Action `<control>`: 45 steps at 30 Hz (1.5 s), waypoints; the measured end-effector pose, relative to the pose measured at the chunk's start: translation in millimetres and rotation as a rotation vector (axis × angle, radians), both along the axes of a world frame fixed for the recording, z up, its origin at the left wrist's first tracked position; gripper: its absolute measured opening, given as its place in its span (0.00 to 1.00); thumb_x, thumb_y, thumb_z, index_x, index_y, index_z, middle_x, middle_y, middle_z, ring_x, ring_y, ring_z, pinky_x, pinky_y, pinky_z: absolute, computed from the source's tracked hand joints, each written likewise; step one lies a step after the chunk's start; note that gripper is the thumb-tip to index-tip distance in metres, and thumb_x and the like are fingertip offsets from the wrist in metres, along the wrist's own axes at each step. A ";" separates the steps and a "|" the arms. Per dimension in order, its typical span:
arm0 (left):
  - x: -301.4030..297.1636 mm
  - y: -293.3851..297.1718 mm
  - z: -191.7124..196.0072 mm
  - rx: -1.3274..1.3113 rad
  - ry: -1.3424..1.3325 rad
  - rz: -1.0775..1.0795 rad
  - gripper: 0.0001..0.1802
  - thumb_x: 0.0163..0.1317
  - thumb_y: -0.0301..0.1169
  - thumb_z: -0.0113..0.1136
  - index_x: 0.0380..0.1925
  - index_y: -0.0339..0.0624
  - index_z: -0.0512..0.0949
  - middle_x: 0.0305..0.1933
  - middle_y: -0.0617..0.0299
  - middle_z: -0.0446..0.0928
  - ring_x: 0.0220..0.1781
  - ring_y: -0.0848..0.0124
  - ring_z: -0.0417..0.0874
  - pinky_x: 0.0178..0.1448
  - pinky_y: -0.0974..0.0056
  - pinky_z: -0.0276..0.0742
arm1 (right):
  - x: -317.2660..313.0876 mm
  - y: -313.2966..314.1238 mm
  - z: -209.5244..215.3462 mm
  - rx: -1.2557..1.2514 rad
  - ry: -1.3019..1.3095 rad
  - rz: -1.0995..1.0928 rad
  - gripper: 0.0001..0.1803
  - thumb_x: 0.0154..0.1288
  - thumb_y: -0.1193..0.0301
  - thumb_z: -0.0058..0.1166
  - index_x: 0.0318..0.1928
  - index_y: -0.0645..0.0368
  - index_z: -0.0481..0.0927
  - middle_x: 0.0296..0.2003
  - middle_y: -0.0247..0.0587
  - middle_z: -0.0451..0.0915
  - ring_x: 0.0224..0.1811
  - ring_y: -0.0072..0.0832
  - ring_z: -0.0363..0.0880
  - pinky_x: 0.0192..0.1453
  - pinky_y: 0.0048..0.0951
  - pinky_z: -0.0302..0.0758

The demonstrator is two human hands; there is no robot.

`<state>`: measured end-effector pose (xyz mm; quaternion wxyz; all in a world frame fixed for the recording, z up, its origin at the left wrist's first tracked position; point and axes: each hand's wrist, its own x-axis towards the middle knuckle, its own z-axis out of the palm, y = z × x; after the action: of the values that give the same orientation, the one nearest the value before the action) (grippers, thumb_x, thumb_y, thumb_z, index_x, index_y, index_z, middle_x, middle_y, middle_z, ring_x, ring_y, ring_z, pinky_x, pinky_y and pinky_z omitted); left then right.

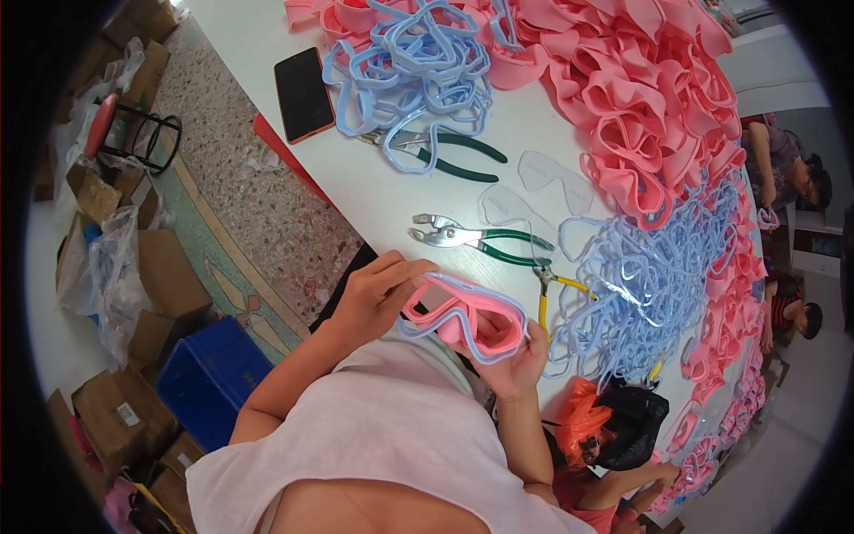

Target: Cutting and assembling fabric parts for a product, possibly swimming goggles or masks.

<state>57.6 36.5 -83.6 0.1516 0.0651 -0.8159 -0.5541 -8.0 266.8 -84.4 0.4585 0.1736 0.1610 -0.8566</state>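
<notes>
In the head view, we see the left hand (382, 294) pinching the left end of a soft pink goggle piece (509, 336) with a blue frame (485, 294) along its rim. The right hand (516, 367) grasps the right end, thumb up. We think two hands hold it because it is bendy. It is by the white table's (374, 205) near edge. Green-handled pliers (449, 234) lie just beyond, maybe for easy reach. On the right, blue frames (649, 276) and pink pieces (623, 89) lie in heaps, perhaps sorted by kind. A clear lens (541, 169) has faint marks and a box (120, 411) on the left has a label; we can't read either.
</notes>
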 end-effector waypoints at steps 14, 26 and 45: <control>-2.2 -0.2 7.6 0.076 -0.094 0.039 0.12 0.65 0.19 0.57 0.48 0.37 0.81 0.29 0.58 0.73 0.27 0.69 0.73 0.32 0.67 0.70 | 25.1 -5.3 -24.5 0.391 0.684 0.016 0.27 0.66 0.78 0.57 0.65 0.70 0.69 0.62 0.51 0.73 0.63 0.38 0.75 0.68 0.45 0.71; -3.5 5.2 2.7 0.059 -0.086 0.088 0.13 0.65 0.20 0.57 0.49 0.38 0.81 0.28 0.58 0.72 0.27 0.70 0.73 0.31 0.68 0.70 | 30.5 -25.2 -20.8 0.391 0.352 -0.206 0.19 0.70 0.78 0.51 0.60 0.68 0.74 0.59 0.50 0.76 0.61 0.38 0.76 0.67 0.42 0.75; -2.8 1.6 4.3 0.142 -0.106 0.100 0.12 0.67 0.24 0.58 0.49 0.38 0.81 0.29 0.59 0.75 0.28 0.71 0.73 0.32 0.69 0.69 | 25.8 -30.7 -19.8 0.286 0.338 -0.291 0.12 0.62 0.83 0.58 0.47 0.64 0.77 0.54 0.48 0.75 0.56 0.35 0.77 0.62 0.40 0.77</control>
<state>54.8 38.1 -79.3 0.1307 0.1455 -0.7773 -0.5980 17.8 236.1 -104.2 0.2679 0.1124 0.3280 -0.8989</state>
